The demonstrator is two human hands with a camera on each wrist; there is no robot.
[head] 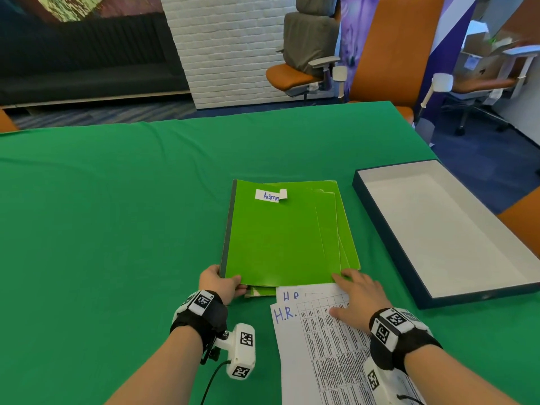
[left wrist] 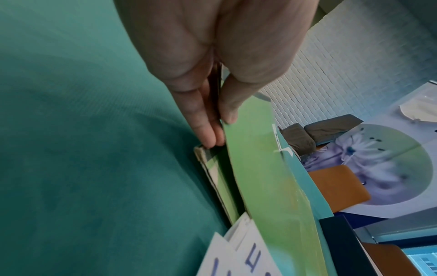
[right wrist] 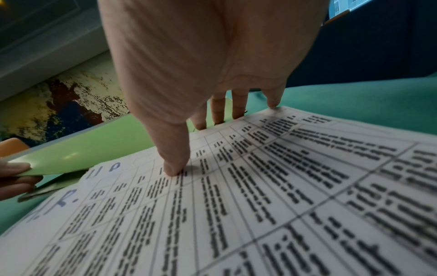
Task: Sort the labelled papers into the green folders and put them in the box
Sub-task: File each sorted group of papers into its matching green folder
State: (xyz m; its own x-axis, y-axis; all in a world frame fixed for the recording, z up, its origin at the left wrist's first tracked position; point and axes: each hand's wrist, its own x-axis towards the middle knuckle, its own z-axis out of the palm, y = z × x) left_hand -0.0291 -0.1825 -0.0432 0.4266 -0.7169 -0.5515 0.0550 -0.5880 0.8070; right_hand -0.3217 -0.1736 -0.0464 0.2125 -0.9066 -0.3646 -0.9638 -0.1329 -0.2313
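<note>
A stack of green folders lies mid-table, the top one with a white "Admin" label. My left hand pinches the top folder's near left corner, thumb above and fingers beneath, and that corner is raised off the folders below. Two printed papers marked "H.R." poke out from under the stack toward me. My right hand lies flat on them, thumb pressing the sheet and the other fingertips at the folder's near right corner. The dark open box sits to the right.
A green cloth covers the table. Orange office chairs stand past its far right edge, with another orange seat right of the box. A white brick pillar rises behind the table.
</note>
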